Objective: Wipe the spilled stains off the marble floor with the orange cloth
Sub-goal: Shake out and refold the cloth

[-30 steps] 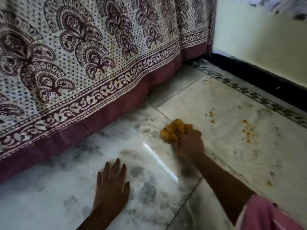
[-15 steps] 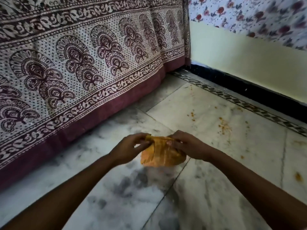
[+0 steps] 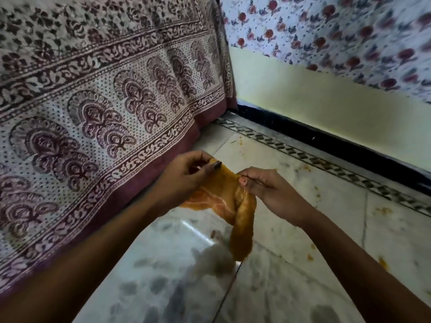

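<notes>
The orange cloth (image 3: 235, 206) hangs in the air above the marble floor (image 3: 291, 264), held between both hands. My left hand (image 3: 186, 176) pinches its upper left edge and my right hand (image 3: 270, 190) pinches its upper right edge, so the cloth is stretched between them with a long fold drooping down. Small orange stains (image 3: 382, 263) dot the floor to the right, with more stains (image 3: 307, 167) near the patterned border strip. The cloth hides the floor right beneath it.
A printed maroon-and-cream bedcover (image 3: 105, 117) drapes down to the floor along the left. A pale yellow wall (image 3: 326, 108) with a black skirting (image 3: 326, 138) runs along the back right, under flowered fabric (image 3: 338, 31). A tile joint (image 3: 224, 297) runs across the near floor.
My right hand lifted the bunched cloth off the floor, my left hand left the floor and took the other edge. The cloth has since been raised and spread wider, one fold hanging lower.
</notes>
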`<state>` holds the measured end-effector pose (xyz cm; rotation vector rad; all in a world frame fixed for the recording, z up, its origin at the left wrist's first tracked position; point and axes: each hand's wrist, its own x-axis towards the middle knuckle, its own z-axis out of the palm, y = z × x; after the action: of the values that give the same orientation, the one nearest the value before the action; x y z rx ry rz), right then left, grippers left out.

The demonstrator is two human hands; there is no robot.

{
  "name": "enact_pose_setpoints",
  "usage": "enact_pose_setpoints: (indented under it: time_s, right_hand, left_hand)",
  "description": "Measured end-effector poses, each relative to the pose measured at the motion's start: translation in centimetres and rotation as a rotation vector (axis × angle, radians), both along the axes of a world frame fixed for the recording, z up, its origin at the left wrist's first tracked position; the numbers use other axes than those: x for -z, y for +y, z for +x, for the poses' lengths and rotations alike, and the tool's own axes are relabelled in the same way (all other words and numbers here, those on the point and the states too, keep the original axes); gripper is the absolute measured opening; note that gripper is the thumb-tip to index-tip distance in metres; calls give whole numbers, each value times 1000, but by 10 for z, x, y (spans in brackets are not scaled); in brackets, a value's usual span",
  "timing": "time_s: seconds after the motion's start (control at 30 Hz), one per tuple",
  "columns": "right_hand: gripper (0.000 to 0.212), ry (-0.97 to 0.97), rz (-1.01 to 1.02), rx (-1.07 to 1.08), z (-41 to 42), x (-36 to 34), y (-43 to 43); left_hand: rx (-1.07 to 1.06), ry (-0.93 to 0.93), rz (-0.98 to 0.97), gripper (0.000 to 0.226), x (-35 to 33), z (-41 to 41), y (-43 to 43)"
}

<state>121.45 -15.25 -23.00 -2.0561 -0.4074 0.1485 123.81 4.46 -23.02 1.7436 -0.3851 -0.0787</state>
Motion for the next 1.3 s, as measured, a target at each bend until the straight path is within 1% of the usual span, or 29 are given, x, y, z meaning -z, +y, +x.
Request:
enact_pose_setpoints:
  time_s: [0.07,0.13,0.17,0.23,0.3,0.33,0.37,0.4,0.43,0.47,0.5,0.57,0.63,0.67,0.7,0.77,0.83,0.9,0.97,1.0,1.03,1.13,1.2,1.27,1.3]
  right_hand:
    - [20,11,41,92,8,-37,-7]
    - [17,-44,11,172,10,-82,-16]
    - [19,-84,-17,216,9,-102,-19]
    - [31,-203,-48,352,1,-152,-21]
    - [31,-288,33,475,-17,-206,-18]
    - [31,-300,74,490,-30,-227,-14]
    - [36,-298,109,480,-43,-247,-10]
    - [46,-277,125,467,-56,-272,-9]
    - [57,-263,108,470,-67,-291,-7]
    - [64,-275,87,491,-77,-319,-11]
    - [62,-310,62,522,-85,-338,-11]
    - [42,-396,60,614,-96,-393,-22]
    - [23,-418,96,729,-108,-454,-40]
    - [19,-425,118,773,-115,-491,-49]
    - [17,-434,147,796,-120,-510,-54]
    - [22,-417,207,848,-133,-574,-77]
    - [32,-416,263,903,-149,-631,-101]
    - [35,-457,237,956,-161,-679,-130]
    - [25,-505,186,1001,-175,-715,-161]
    - [18,-519,179,1013,-184,-731,-176]
    - [13,-529,188,1013,-192,-745,-190]
    - [12,-502,165,960,-228,-773,-244]
    - [8,-444,159,901,-250,-781,-281]
    - [9,-370,178,803,-277,-786,-327]
    - [13,-319,187,734,-290,-789,-349]
  left_hand:
    - [-23,-20,8,13,-41,7,-11]
    - [-26,-37,21,14,-91,12,-24]
    - [-34,-57,51,16,-114,12,-32]
    - [-57,-89,97,22,-164,15,-48]
    - [-75,-57,83,24,-213,17,-65]
    - [-85,-26,61,22,-234,17,-72]
    - [-94,0,29,21,-257,15,-79]
    - [-96,31,-7,21,-289,13,-87]
    - [-101,66,-40,21,-316,10,-94]
    - [-96,103,-72,21,-353,6,-103]
    - [-92,123,-94,21,-378,1,-108]
    - [-62,137,-119,20,-444,-8,-122]
    - [-25,175,-152,20,-510,-24,-135]
    - [-2,200,-174,19,-545,-33,-145]
    - [12,229,-205,19,-560,-40,-149]
    - [79,240,-237,19,-610,-55,-168]
    - [125,181,-177,21,-646,-73,-185]
    - [159,80,-100,23,-674,-90,-204]
    - [264,-111,-25,21,-692,-104,-223]
    - [350,-183,15,20,-699,-110,-230]
    - [454,-215,45,20,-705,-114,-238]
    - [761,-335,234,31,-727,-124,-275]
    - [880,-400,392,31,-740,-125,-299]
    - [952,-471,553,29,-749,-127,-336]
    - [974,-490,607,25,-754,-131,-356]
